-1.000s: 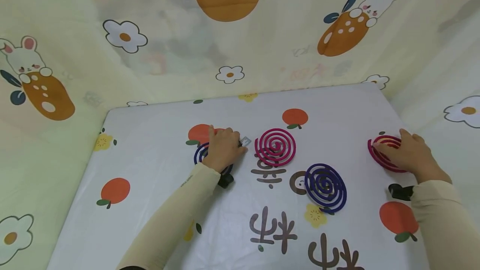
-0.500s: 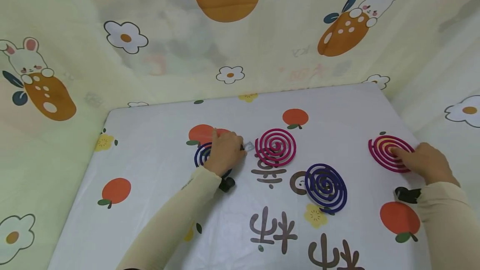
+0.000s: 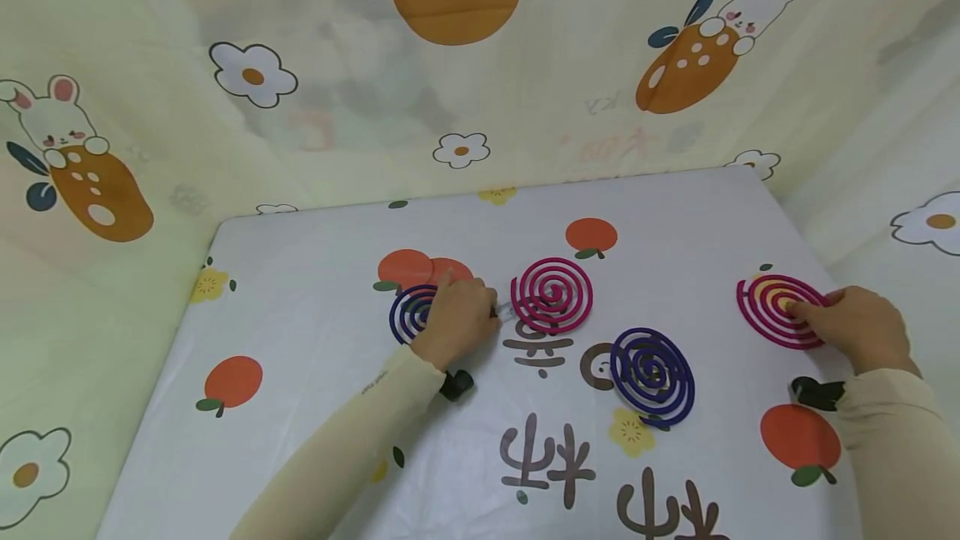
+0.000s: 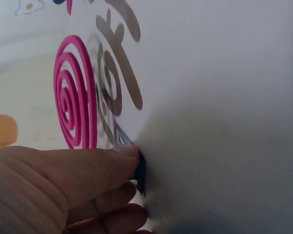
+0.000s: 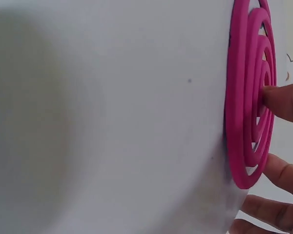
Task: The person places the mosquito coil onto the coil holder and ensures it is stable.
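Observation:
My left hand (image 3: 459, 319) pinches a small flat metal piece (image 4: 121, 135) with a dark end between thumb and fingers. The silvery tip points right, close to the left edge of the middle pink mosquito coil (image 3: 551, 296); whether it reaches beneath is unclear. Partly under my left hand and wrist lies a blue mosquito coil (image 3: 408, 315). At the far right, my right hand (image 3: 866, 327) holds another pink mosquito coil (image 3: 765, 311) by its right side. The thumb (image 5: 283, 102) presses near the spiral's centre, while the other fingers are at its edge, partly hidden.
A second blue mosquito coil (image 3: 651, 375) lies right of centre, its outer end bent toward the front. The white printed tablecloth (image 3: 315, 307) covers the table, with a patterned curtain (image 3: 360, 90) behind. Black wrist cameras sit by both wrists, including the right camera (image 3: 817, 393).
My left hand has slid right and slightly nearer with the metal piece, uncovering more of the blue coil. My right hand has shifted from above the pink coil to its right side.

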A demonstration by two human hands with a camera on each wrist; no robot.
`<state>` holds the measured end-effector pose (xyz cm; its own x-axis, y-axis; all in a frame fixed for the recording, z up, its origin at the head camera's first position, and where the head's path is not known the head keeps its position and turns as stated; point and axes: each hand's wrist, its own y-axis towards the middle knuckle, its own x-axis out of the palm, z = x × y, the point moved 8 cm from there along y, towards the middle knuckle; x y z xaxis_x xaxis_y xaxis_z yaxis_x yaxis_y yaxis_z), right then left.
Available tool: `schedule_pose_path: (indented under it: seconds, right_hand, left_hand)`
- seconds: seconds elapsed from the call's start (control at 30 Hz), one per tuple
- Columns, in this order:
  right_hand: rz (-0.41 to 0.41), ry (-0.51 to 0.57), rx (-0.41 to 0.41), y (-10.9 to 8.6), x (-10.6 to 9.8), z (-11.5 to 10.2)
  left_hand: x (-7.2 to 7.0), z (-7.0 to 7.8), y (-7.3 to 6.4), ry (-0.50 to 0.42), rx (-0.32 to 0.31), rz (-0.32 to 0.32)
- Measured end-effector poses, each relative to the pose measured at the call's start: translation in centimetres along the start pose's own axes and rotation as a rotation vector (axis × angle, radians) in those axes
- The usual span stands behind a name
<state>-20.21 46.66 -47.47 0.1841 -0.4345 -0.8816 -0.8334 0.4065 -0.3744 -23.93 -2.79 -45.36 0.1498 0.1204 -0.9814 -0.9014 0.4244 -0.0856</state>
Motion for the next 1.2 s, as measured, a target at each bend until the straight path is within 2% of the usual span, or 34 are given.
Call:
schedule_pose_path:
  seconds: [0.2,0.57,0.8,0.97,1.13,1.2]
  right_hand:
    - [0.046,0.059,0.041,-0.5,-0.3,0.3]
    - [0.074,0.412,0.138,-1.5,0.8,1.5]
    - [0.008,0.622,0.106,-1.2,2.4,2.6]
    - [-0.062,0.826,0.144,-1.7,4.0,3.4]
    - [-0.107,1.159,0.158,-3.0,5.1,2.7]
    - [-0.133,1.27,0.124,-3.6,5.2,1.9]
  left_hand:
    - [0.1,0.7,-0.8,0.054,0.03,-0.002]
    - [0.1,2.4,-2.8,0.155,0.127,0.026]
    - [0.3,3.2,-3.6,0.088,0.192,0.059]
    - [0.7,3.6,-4.0,0.024,0.212,0.042]
    - [1.0,3.9,-4.4,-0.023,0.221,0.007]
    - [1.1,3.9,-4.6,-0.037,0.225,0.003]
